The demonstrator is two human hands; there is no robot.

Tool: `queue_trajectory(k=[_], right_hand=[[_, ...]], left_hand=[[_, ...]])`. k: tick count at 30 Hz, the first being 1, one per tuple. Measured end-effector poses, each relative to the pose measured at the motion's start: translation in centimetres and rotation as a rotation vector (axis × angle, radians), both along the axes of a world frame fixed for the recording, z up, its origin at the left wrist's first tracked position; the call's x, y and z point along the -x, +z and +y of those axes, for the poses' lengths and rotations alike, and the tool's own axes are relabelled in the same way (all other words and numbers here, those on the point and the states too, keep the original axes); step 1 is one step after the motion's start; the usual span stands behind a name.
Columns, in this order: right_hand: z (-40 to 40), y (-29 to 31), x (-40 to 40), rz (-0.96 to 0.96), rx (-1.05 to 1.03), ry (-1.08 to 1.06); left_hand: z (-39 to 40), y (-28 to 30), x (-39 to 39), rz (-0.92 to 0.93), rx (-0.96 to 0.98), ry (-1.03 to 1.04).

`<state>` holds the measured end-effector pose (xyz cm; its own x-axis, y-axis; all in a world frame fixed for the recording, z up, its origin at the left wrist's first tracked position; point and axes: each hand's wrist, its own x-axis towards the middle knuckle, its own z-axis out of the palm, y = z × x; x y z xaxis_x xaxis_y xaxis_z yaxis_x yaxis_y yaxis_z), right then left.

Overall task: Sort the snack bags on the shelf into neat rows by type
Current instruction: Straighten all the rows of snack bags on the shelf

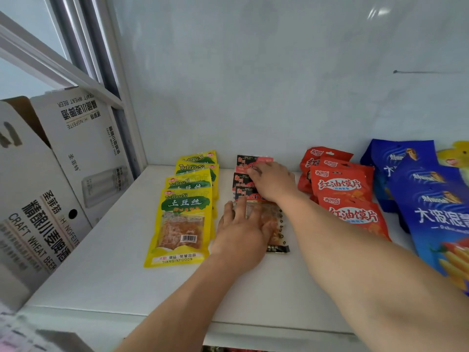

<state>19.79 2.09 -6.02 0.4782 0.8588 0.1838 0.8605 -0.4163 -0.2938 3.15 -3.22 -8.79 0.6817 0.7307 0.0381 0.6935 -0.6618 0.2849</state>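
Where the white shelf (106, 262) meets its left wall, two white cardboard beer cartons (50, 174) printed "CRAFT WHEAT BEER" stand side by side, one in front of the other. Just beside them, a row of yellow "TuDouSi" snack bags (185, 214) runs from the back wall toward the front edge, each bag overlapping the one behind it, the front bag lying flat with its barcode showing. Next comes a row of black-and-red snack bags (243, 181), also overlapped front to back, and both of the person's hands are on it. The left hand (241, 232) lies flat with fingers straight and spread, pressing down on the clear window of the front bag in that row. The right hand (272, 182) reaches farther back, palm down, fingers extended onto the rear black-and-red bags; whether any fingertip is curled under an edge cannot be told. The two hands are near each other but not touching. To the right, a row of red snack bags (342, 189) sits overlapped in the same way, partly crossed by the right forearm. At the far right, large blue snack bags (431, 199) lie stacked, with a yellow package (456, 154) behind them at the frame's edge.
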Motion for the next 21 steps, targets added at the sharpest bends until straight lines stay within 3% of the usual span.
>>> queue_trajectory(k=[12,16,18,21], right_hand=[[-11.4,3.6,0.1,0.021,-0.169,-0.041],[-15.8,3.4,-1.8,0.067,-0.304,-0.174],[-17.8,2.7,-3.0,0.157,-0.374,-0.267],[-19.5,1.4,-4.2,0.319,-0.413,-0.358]], left_hand=[[-0.8,1.4,0.3,-0.027,-0.147,0.015],[-3.1,2.8,-1.0,-0.235,-0.228,-0.022],[-4.8,3.3,-2.7,-0.424,-0.102,-0.105],[-7.2,3.9,-6.0,-0.525,0.309,-0.127]])
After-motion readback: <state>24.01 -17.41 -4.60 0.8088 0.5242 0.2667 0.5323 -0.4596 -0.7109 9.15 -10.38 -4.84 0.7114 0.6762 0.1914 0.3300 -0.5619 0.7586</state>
